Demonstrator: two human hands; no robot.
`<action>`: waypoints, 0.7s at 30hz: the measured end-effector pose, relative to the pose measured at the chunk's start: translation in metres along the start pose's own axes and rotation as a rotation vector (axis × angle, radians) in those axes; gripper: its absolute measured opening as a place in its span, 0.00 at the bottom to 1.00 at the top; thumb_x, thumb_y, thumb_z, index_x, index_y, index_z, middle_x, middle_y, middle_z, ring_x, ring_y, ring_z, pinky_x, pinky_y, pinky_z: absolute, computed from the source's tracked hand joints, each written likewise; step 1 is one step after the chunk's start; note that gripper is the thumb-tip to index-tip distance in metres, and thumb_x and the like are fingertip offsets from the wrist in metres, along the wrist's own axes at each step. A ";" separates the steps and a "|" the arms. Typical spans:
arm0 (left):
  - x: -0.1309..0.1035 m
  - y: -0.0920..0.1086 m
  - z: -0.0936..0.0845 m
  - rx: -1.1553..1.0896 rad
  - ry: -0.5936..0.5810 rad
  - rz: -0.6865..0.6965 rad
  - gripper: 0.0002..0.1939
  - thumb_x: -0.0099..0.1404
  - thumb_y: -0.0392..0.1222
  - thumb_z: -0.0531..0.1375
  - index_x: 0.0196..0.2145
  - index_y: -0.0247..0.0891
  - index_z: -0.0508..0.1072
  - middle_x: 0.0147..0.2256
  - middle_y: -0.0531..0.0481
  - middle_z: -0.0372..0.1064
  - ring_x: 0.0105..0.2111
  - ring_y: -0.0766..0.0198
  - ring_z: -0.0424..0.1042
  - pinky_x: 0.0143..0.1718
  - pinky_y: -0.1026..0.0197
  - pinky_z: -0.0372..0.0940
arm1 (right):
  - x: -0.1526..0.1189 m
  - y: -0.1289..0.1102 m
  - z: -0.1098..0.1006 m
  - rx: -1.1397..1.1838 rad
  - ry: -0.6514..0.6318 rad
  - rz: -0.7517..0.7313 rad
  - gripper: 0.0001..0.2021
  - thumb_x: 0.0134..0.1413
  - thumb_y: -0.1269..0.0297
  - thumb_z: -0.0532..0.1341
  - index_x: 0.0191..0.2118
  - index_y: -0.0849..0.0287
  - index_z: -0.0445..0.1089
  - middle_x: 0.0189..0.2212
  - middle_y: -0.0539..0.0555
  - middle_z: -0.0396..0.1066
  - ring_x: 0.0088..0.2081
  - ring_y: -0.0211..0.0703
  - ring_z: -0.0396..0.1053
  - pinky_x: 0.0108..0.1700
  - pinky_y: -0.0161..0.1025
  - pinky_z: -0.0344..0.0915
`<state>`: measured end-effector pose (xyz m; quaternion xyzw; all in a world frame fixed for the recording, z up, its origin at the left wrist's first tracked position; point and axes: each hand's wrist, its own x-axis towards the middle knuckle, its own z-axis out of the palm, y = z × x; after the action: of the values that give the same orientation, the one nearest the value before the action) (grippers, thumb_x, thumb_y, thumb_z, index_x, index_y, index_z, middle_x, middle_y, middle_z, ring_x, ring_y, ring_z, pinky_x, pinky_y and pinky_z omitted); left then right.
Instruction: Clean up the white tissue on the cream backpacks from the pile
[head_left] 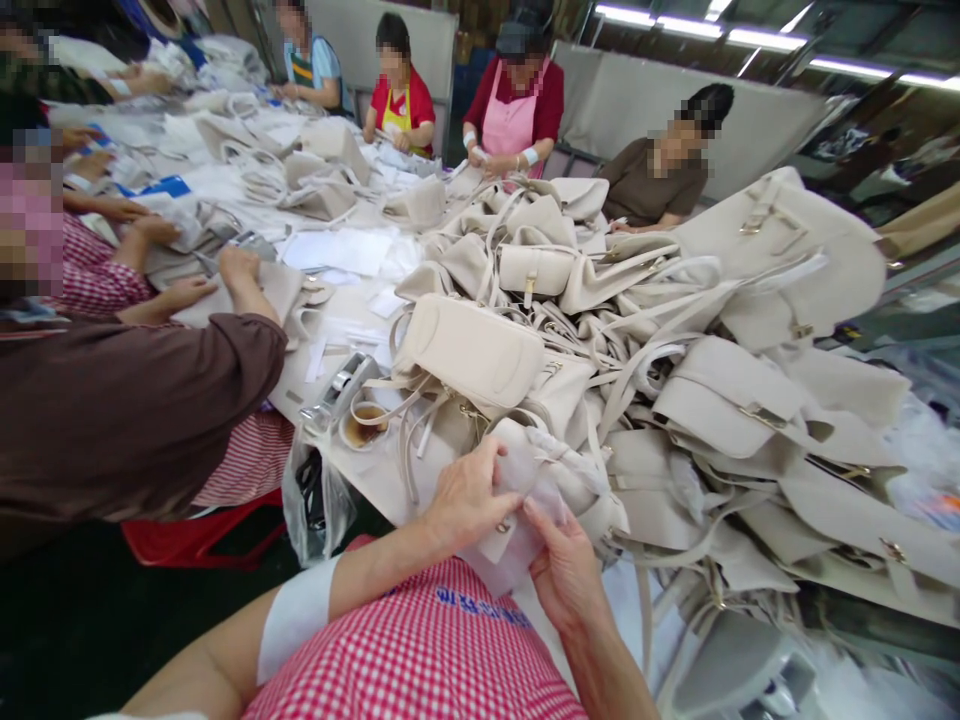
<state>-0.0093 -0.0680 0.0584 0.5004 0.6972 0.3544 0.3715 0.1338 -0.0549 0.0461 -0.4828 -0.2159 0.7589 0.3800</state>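
Observation:
Close to my apron, a thin translucent wrapping sheet [525,545] lies over part of a beige bag [577,480]. A small metal fitting on a beige tab [496,543] shows beside the sheet. My left hand [469,497] is closed with thumb and fingers on the sheet near the tab. On the other side, my right hand [564,568] pinches the sheet's edge between thumb and fingers. The bag's lower part is hidden by the sheet and hands.
A large heap of beige bags [469,350] with loose straps rises ahead and to the right. A cup of brown liquid [365,427] and a grey tape dispenser [345,385] stand at left. A co-worker's brown sleeve [150,410] reaches in there. Several people work around the table.

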 end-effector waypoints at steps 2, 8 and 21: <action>-0.002 -0.004 -0.001 0.009 0.084 0.031 0.27 0.51 0.39 0.66 0.49 0.38 0.65 0.42 0.47 0.70 0.43 0.55 0.70 0.45 0.55 0.63 | 0.003 0.000 0.001 -0.016 0.018 -0.014 0.22 0.34 0.64 0.78 0.40 0.56 0.76 0.33 0.51 0.81 0.29 0.43 0.77 0.30 0.37 0.75; -0.010 -0.029 -0.005 -0.542 -0.145 -0.280 0.29 0.52 0.50 0.67 0.49 0.35 0.67 0.39 0.46 0.73 0.35 0.58 0.72 0.37 0.58 0.65 | 0.009 -0.003 0.004 -0.042 0.065 -0.012 0.24 0.28 0.64 0.79 0.38 0.57 0.76 0.29 0.51 0.80 0.26 0.42 0.75 0.27 0.37 0.73; -0.035 -0.040 0.011 -0.903 -0.127 -0.278 0.27 0.48 0.45 0.72 0.46 0.34 0.74 0.39 0.47 0.76 0.35 0.61 0.73 0.38 0.61 0.67 | 0.024 -0.008 -0.010 -0.151 0.126 -0.049 0.18 0.33 0.55 0.76 0.33 0.55 0.78 0.28 0.48 0.80 0.25 0.41 0.72 0.26 0.36 0.70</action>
<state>-0.0093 -0.1105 0.0247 0.2115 0.5098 0.5374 0.6376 0.1401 -0.0316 0.0333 -0.5513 -0.2598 0.6990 0.3741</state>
